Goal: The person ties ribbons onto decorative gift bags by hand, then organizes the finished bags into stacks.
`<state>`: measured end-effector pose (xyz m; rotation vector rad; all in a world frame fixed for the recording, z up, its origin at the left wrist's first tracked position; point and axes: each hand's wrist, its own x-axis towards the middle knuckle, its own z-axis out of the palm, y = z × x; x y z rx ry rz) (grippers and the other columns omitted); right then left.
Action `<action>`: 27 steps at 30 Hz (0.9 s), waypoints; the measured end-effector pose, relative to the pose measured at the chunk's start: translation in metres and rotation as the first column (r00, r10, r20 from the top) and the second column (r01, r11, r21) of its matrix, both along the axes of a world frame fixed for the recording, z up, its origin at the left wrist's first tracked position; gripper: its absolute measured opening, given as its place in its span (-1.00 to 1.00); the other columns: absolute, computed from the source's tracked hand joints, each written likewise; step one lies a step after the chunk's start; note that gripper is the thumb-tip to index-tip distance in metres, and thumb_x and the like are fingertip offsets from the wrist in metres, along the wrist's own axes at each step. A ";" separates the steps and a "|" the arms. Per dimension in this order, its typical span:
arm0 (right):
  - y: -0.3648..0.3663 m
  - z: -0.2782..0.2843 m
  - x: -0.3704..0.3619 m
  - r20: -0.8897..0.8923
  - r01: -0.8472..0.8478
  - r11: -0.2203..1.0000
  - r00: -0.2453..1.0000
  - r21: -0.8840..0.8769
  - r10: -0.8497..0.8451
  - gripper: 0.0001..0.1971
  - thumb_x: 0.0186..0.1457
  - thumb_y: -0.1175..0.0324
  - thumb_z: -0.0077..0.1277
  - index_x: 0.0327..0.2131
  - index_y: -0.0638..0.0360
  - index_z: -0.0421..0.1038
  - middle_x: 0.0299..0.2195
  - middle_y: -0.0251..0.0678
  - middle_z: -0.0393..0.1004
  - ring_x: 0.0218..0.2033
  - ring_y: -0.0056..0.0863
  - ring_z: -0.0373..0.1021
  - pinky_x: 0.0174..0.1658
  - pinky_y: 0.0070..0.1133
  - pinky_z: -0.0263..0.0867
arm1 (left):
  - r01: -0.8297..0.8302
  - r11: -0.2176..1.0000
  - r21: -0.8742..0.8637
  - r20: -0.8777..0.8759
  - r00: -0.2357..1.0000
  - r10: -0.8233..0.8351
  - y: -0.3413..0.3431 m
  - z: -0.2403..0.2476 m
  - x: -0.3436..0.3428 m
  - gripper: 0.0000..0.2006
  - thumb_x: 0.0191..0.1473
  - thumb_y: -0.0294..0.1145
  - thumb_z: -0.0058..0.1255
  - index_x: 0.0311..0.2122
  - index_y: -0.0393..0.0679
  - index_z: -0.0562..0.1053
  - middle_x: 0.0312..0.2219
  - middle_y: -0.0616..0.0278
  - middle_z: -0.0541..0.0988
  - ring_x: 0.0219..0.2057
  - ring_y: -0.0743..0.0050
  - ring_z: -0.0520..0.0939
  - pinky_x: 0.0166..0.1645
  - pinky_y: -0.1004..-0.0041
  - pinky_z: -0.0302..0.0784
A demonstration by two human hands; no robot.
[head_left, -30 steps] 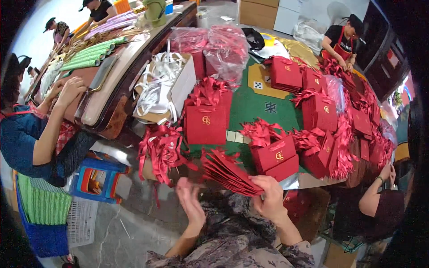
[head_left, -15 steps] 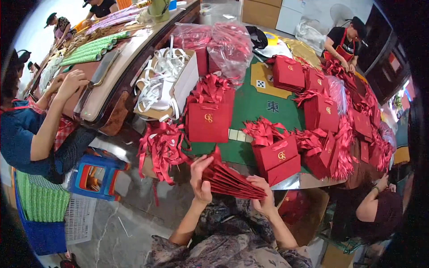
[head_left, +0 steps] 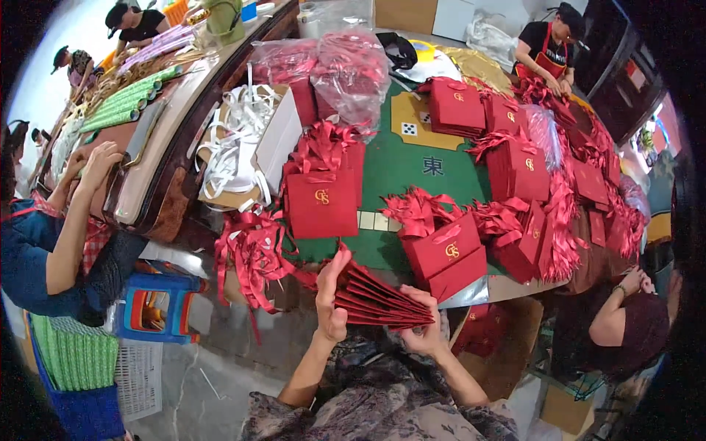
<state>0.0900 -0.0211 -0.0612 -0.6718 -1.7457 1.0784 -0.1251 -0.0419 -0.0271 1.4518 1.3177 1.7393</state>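
Note:
Between my hands, above my lap, is a stack of flat red paper gift bags [head_left: 379,298], its layers fanned apart toward the left and pressed together at the right. My right hand [head_left: 426,329] grips the right end. Upright at the other end, my left hand [head_left: 332,294] has straight fingers and its palm faces the stack's side. Just beyond, on the green table top [head_left: 401,158], stand a bag pile [head_left: 321,202] with a gold emblem and ribbon handles, and a tilted bag pile [head_left: 447,253].
Loose red ribbons [head_left: 254,253] hang over the table edge at left. A box of white ribbons [head_left: 283,143] sits behind them. Under the table at right is a carton [head_left: 507,338] with red bags. A blue stool [head_left: 158,309] stands at left. Co-workers sit on both sides.
My left hand has straightened its fingers along the stack, and the bags have fanned wider. My right hand still holds its end. The whole view has shifted slightly.

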 end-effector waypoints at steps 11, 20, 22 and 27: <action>-0.001 -0.016 0.001 -0.054 0.028 0.999 0.998 0.037 -0.026 -0.39 -0.09 0.28 0.28 0.01 0.25 0.25 0.04 0.01 0.41 0.12 -0.06 0.35 0.24 -0.17 0.14 | -0.401 0.913 -0.078 -0.125 0.912 0.391 -0.039 -0.002 0.023 -0.43 0.34 -0.01 -0.47 -0.02 -0.36 0.41 -0.08 0.01 0.41 0.02 0.17 0.42 0.16 0.27 0.25; 0.001 -0.010 0.001 -0.018 0.038 0.999 0.999 -0.017 -0.039 -0.37 -0.13 0.36 0.30 0.03 0.26 0.25 0.06 0.01 0.39 0.11 -0.06 0.35 0.20 -0.26 0.20 | 0.006 0.993 -0.114 -0.362 0.931 -0.047 -0.021 0.018 -0.039 -0.52 0.25 -0.09 -0.34 -0.29 -0.19 0.61 -0.32 0.11 0.52 -0.28 0.18 0.44 -0.08 0.26 0.27; 0.004 -0.001 -0.001 -0.014 0.028 0.999 1.000 -0.028 -0.028 -0.37 -0.15 0.43 0.28 0.03 0.27 0.23 0.06 0.01 0.38 0.09 -0.07 0.35 0.17 -0.31 0.24 | 0.051 0.976 -0.213 -0.363 0.923 -0.128 -0.014 0.028 -0.047 -0.55 0.17 -0.05 -0.26 -0.36 -0.10 0.64 -0.34 0.15 0.50 -0.27 0.16 0.42 -0.07 0.25 0.20; 0.004 -0.004 0.003 -0.015 -0.008 0.998 1.000 -0.054 0.008 -0.42 -0.11 0.48 0.23 0.02 0.27 0.23 0.05 0.01 0.38 0.09 -0.07 0.35 0.14 -0.31 0.26 | 0.087 0.955 -0.283 -0.549 0.802 -0.236 -0.002 0.042 -0.048 -0.61 0.07 -0.05 -0.14 -0.28 -0.11 0.61 -0.30 0.14 0.47 -0.17 0.14 0.40 -0.02 0.23 0.15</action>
